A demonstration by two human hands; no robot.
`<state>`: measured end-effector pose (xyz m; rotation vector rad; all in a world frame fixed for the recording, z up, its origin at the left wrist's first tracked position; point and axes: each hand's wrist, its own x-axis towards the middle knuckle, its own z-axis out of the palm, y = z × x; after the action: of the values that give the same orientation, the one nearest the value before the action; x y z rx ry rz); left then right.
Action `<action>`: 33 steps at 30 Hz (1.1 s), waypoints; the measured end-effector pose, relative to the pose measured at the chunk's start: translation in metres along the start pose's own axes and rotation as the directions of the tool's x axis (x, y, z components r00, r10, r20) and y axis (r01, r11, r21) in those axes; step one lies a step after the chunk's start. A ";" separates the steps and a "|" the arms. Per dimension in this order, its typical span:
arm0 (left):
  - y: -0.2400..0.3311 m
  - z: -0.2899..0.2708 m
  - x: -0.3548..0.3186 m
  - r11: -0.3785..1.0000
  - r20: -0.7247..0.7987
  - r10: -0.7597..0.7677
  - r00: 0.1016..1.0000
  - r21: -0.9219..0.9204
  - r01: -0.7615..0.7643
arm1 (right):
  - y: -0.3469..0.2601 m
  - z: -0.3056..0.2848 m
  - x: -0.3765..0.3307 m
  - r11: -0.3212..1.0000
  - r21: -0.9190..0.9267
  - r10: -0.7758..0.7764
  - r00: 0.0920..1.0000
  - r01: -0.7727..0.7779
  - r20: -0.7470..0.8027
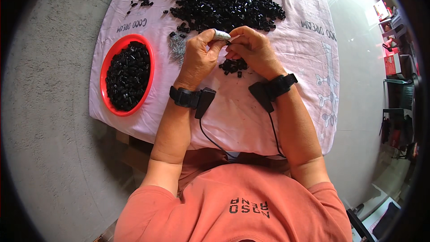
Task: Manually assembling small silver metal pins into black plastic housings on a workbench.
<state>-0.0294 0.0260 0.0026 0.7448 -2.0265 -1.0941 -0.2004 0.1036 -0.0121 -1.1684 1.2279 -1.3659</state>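
Note:
My left hand and my right hand meet over the cloth, fingertips pinched together on a small black plastic piece. Silvery-grey wrapping covers one finger of the left hand. Just below the fingers lies a little group of similar black pieces. Beside my left hand is a pile of thin silvery metal pins, partly hidden by that hand. Beyond both hands spreads a large heap of black plastic pieces. What exactly sits between the fingertips is mostly hidden.
A red oval basin filled with black pieces stands at the left of the pink printed cloth over the table. Black wrist straps with cables are on both forearms. Chairs and boxes stand far right on the floor.

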 end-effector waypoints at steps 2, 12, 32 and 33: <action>0.000 -0.001 0.000 1.000 0.017 0.023 1.000 0.006 -0.023 | 0.000 0.001 -0.001 1.000 -0.005 0.020 1.000 -0.021 -0.008; 0.004 -0.004 -0.001 0.990 0.018 0.111 0.994 0.087 -0.112 | 0.004 0.004 -0.002 0.999 -0.020 -0.029 0.999 0.029 -0.019; 0.014 0.005 0.003 0.942 0.007 0.275 0.961 0.197 -0.271 | -0.004 0.000 -0.002 0.995 0.096 -0.041 0.999 0.040 0.013; 0.013 0.007 0.004 0.939 0.003 0.289 0.957 0.192 -0.284 | -0.002 -0.001 -0.002 0.994 0.097 -0.045 0.999 0.042 0.019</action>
<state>-0.0390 0.0326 0.0124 0.5296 -2.1569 -0.7282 -0.2017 0.1063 -0.0101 -1.1450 1.1152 -1.4260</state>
